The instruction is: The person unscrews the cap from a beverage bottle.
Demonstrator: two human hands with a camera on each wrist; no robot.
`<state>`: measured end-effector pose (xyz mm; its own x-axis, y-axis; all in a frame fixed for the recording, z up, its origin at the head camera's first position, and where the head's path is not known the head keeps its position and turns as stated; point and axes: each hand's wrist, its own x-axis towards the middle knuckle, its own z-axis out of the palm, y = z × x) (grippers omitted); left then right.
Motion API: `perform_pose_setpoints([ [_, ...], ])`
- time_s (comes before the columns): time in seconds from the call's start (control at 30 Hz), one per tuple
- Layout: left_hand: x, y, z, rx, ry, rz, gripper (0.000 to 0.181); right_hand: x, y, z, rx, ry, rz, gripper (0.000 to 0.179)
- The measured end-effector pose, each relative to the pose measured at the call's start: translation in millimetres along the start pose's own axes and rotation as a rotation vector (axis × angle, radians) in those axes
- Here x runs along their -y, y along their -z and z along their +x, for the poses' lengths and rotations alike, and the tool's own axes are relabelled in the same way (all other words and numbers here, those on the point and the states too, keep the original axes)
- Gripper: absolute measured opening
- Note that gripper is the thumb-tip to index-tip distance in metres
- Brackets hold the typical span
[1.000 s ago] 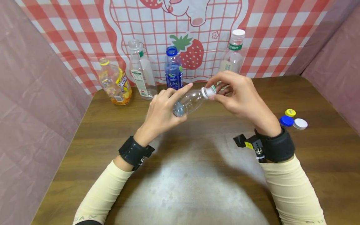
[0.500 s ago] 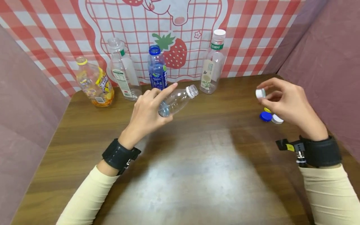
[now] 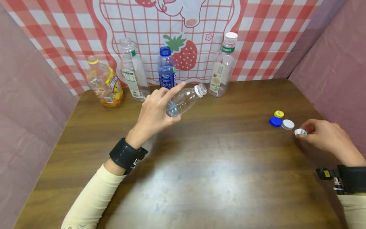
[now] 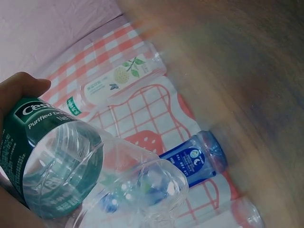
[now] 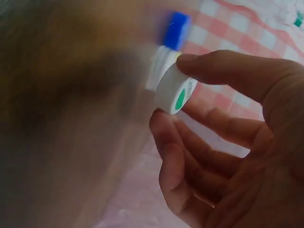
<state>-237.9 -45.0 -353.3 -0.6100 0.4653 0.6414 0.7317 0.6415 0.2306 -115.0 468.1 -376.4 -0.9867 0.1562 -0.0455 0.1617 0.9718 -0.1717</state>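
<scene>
My left hand [image 3: 154, 111] grips a clear plastic water bottle [image 3: 186, 101], tilted with its uncapped mouth up and to the right. In the left wrist view the bottle's green label [image 4: 42, 118] shows beside a finger. At the right side of the table my right hand [image 3: 330, 137] pinches a white bottle cap [image 3: 300, 132] with a green mark between thumb and fingertips. That cap is low, close to another white cap [image 3: 288, 124]. Around it lie a blue cap [image 3: 275, 121] and a yellow cap [image 3: 279, 114].
Along the back of the wooden table [image 3: 211, 159] stand a yellow-labelled bottle [image 3: 104, 84], a clear bottle [image 3: 134, 74] and a blue bottle [image 3: 167, 71], all uncapped. A white-capped bottle [image 3: 223, 70] stands farther right. Behind them hangs a red checked cloth [image 3: 266, 38].
My right hand has taken the white cap off the water bottle's mouth and carried it right and down beside the other caps. My left hand still holds the bottle tilted.
</scene>
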Motion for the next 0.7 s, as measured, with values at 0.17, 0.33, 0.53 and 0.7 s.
perform_pose_setpoints([
  [0.17,0.4,2.2,0.6,-0.012,-0.002,0.0,0.095,-12.0,-5.4,0.4,0.042,-0.049,-0.022,0.058],
  [0.33,0.3,3.1,1.4,-0.011,0.0,0.005,0.095,-17.8,-7.9,0.7,0.067,-0.074,-0.024,0.064],
  [0.53,0.3,4.3,1.7,-0.003,0.002,0.021,0.096,-16.5,-9.6,2.6,0.05,-0.11,-0.027,0.065],
  [0.7,1.9,4.1,2.2,-0.005,0.0,0.01,0.095,-2.0,-0.5,-3.5,-0.192,-0.143,0.037,0.055],
])
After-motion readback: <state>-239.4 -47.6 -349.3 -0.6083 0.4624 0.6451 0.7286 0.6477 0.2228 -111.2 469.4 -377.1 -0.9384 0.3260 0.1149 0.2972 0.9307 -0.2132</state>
